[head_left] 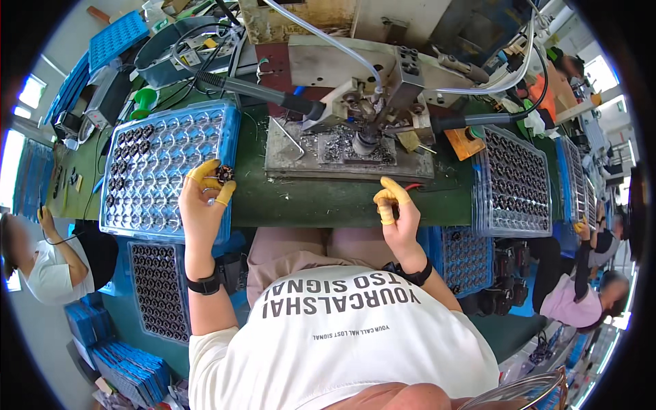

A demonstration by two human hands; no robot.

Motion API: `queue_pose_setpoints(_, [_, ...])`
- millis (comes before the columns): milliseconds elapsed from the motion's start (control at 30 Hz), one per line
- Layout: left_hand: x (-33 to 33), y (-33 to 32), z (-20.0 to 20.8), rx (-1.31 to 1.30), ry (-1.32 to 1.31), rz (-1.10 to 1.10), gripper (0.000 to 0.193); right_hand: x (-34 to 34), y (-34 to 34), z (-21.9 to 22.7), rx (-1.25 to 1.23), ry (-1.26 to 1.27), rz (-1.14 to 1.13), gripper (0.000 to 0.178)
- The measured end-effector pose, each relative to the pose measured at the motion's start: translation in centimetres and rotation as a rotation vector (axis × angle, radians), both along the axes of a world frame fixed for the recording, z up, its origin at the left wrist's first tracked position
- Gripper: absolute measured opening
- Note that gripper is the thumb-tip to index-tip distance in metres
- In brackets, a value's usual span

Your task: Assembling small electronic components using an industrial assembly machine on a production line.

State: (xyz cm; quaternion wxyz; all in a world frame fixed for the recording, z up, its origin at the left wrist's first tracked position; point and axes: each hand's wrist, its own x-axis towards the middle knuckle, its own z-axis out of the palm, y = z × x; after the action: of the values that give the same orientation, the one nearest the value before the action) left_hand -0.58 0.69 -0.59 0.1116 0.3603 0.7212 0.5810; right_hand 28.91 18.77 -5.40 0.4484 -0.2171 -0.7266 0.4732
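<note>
Small dark round part [224, 174] pinched in left hand [201, 205].

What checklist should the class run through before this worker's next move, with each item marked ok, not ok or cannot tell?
1. Left hand grips the small dark part between yellow-capped fingertips: ok.
2. Right hand is free, near the red wire: ok.
3. Press fixture is free of a loaded part: cannot tell.
4. Metal base plate is free of debris: not ok, shavings lie on it.
5. Left blue tray has empty pockets: ok.
</note>
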Motion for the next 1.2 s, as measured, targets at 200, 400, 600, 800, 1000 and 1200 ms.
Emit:
queue_pose_setpoints(200, [0.2, 0.3, 0.6, -0.04, 0.082, -0.015, 0.039, 0.0, 0.1, -0.4, 0.003, -0.08, -0.014, 0.032])
queue_pose_setpoints(400, [0.1, 0.5, 1.0, -0.104, 0.155, 0.007, 0.039, 0.1, 0.6, 0.8, -0.169, 0.027, 0.035, 0.024])
queue_pose_setpoints(600, [0.4, 0.6, 1.5, -0.128, 0.224, 0.017, 0.037, -4.6, 4.7, 6.5, 0.292, -0.116, -0.189, 0.037])
queue_pose_setpoints(800, [1.7, 2.0, 3.3, -0.154, 0.262, -0.025, 0.039, -5.9, 5.6, 8.0, 0.275, -0.161, -0.19, 0.045])
queue_pose_setpoints(1000, [7.3, 10.6, 7.0, 0.032, 0.38, -0.3, 0.041, -2.1, 6.2, 7.6, 0.155, -0.082, -0.208, 0.041])
queue_pose_setpoints(1200, [8.6, 15.1, 5.4, 0.077, 0.419, -0.383, 0.037, 2.2, 5.8, 6.5, 0.045, -0.104, -0.322, 0.044])
